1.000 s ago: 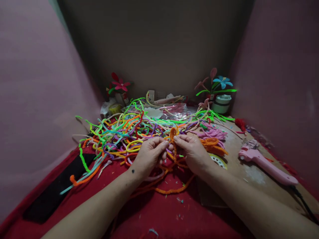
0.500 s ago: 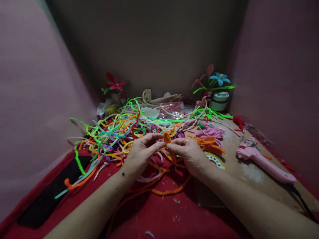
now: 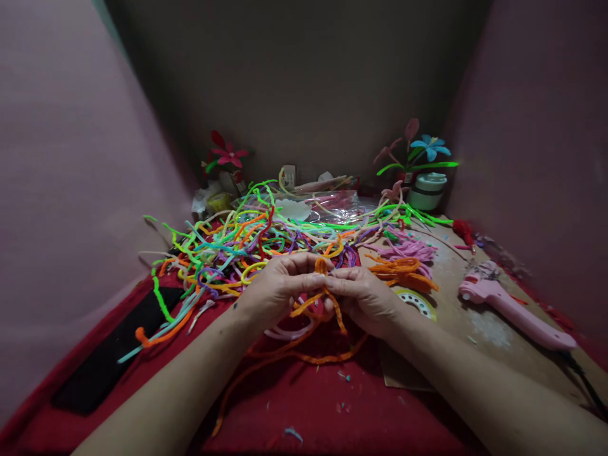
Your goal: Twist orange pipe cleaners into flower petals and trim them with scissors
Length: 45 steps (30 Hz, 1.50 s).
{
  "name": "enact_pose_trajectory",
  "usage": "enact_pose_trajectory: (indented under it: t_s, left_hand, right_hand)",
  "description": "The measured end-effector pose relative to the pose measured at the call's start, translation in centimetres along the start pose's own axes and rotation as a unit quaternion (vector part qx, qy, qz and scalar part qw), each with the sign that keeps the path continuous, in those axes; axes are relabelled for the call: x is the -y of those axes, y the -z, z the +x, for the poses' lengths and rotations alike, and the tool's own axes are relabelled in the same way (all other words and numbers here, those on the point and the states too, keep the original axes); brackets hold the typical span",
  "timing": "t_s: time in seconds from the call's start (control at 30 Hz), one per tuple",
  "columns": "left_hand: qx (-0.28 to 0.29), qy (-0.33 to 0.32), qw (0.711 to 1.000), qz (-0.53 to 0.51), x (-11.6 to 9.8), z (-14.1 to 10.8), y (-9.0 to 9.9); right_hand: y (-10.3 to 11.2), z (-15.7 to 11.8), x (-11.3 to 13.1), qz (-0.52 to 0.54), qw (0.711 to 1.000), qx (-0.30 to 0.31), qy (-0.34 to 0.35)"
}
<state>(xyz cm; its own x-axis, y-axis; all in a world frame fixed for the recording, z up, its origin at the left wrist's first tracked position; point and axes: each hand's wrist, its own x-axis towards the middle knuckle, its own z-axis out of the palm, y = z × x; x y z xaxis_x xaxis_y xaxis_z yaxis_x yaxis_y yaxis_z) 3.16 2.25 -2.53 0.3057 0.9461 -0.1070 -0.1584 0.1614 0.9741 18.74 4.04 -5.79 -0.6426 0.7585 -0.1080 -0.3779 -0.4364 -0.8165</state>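
Orange strand (image 3: 322, 266): both hands' (image 3: 270, 292) (image 3: 373, 301) fingers (image 3: 308, 281) pinch it over red cloth (image 3: 380, 418) between pinkish walls (image 3: 71, 190) (image 3: 536, 139).

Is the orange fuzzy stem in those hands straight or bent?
Bent: the orange stem makes a small loop at the pinching fingers, with orange lengths spreading out below them.

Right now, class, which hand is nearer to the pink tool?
Right. The right hand is at the orange loop, left of the pink tool; the left hand is at that loop too, but farther left.
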Motion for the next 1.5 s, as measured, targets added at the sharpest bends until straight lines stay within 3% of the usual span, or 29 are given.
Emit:
enact_pose_trajectory:
  t_s: [0.77,0.9,1.07,1.2,1.27,1.3,1.4,1.5]
  left_hand:
    - [0.012,-0.001,0.999,0.039,0.1,-0.2,-0.1]
    - [-0.034,-0.035,0.99,0.131,-0.4,-0.4,-0.6]
    - [-0.13,-0.135,0.935,0.3,-0.1,-0.5,-1.2]
    - [-0.16,-0.289,0.841,0.428,1.0,-0.5,-1.2]
    - [-0.154,-0.331,0.817,0.446,1.3,-0.6,-1.2]
    - [-0.153,-0.321,0.825,0.439,1.2,-0.6,-1.2]
    - [-0.142,-0.207,0.889,0.384,0.9,-0.5,-1.3]
    - [-0.155,-0.176,0.898,0.374,0.8,-0.3,-1.5]
  right_hand:
    - [-0.1,-0.3,0.3,0.003,0.999,0.021,-0.026]
    - [-0.3,-0.2,0.2,-0.033,0.999,-0.014,-0.015]
    - [-0.4,-0.2,0.0,-0.093,0.995,-0.041,0.004]
    - [-0.4,-0.3,-0.2,-0.113,0.992,-0.058,0.01]
    - [-0.4,-0.3,-0.2,-0.106,0.993,-0.057,0.001]
    - [-0.5,-0.3,-0.2,-0.101,0.993,-0.054,-0.005]
    - [-0.5,-0.2,-0.1,-0.093,0.994,-0.055,-0.009]
    - [-0.4,0.0,0.0,-0.111,0.992,-0.062,-0.012]
